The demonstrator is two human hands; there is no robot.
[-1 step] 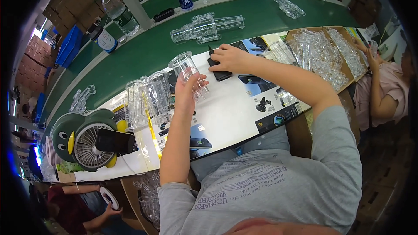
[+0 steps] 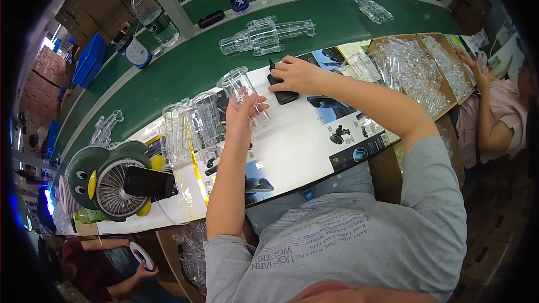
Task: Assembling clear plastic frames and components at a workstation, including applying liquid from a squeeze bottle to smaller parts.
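Observation:
My left hand (image 2: 241, 113) is closed around a clear plastic cylinder (image 2: 236, 81) with a wide rim at its upper end and narrower prongs below. Just to the right, my right hand (image 2: 295, 76) has its fingers bent over a small black box-shaped object (image 2: 287, 97) lying on the white-topped worktable (image 2: 292, 140). A dark pointed tip sticks up by the fingertips; what it belongs to is hidden. Beyond both hands, an assembled clear plastic piece (image 2: 258, 38) with side tubes lies on the green belt (image 2: 191, 70).
Clear parts stand in a cluster (image 2: 191, 129) left of my left hand. A penguin-shaped fan (image 2: 115, 185) with a phone (image 2: 146, 182) is at the near left. Cardboard trays of clear parts (image 2: 415, 67) sit right. Bottles (image 2: 154, 19) line the far edge; co-workers sit at both sides.

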